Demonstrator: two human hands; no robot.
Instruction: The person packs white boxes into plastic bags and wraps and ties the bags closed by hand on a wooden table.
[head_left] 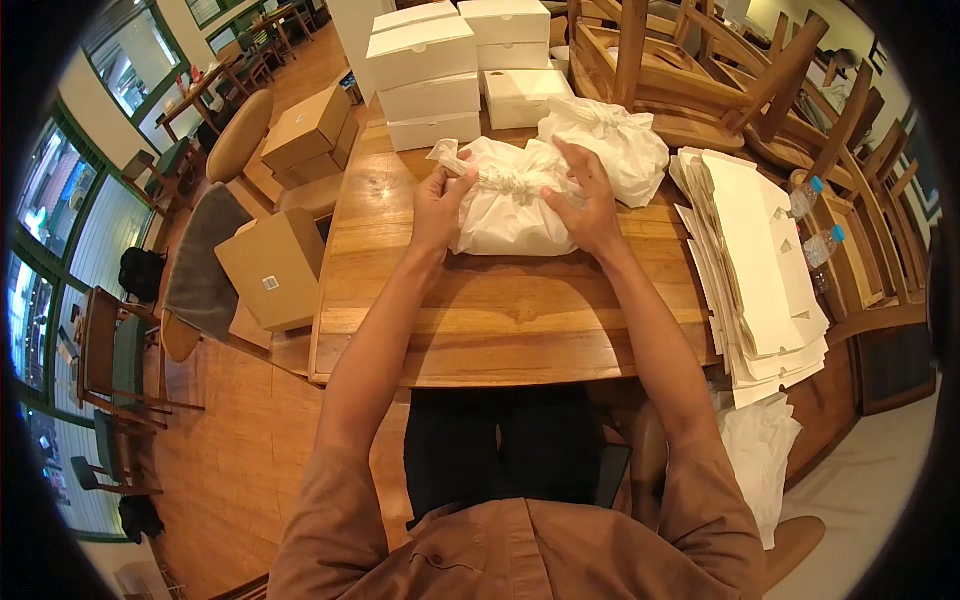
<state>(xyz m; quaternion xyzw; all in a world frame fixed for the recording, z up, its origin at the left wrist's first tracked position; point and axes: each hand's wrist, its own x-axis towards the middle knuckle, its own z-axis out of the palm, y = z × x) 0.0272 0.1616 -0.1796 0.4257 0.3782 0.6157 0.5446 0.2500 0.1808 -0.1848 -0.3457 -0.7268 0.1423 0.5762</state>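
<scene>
A white cloth-like bundle, knotted on top, sits on the wooden table between my hands. My left hand pinches the knot's loose end at the bundle's left side. On the right side, my right hand has its thumb on the wrapping near the knot and its fingers raised apart over the bundle's back corner; whether it grips any wrapping is hard to tell. A second white knotted bundle stands just behind and to the right of the first.
White boxes are stacked at the table's back. Flat white cartons lie in a pile at the right, with bottles beyond. Brown boxes stand at the left. Upturned wooden chairs rise behind, at the right.
</scene>
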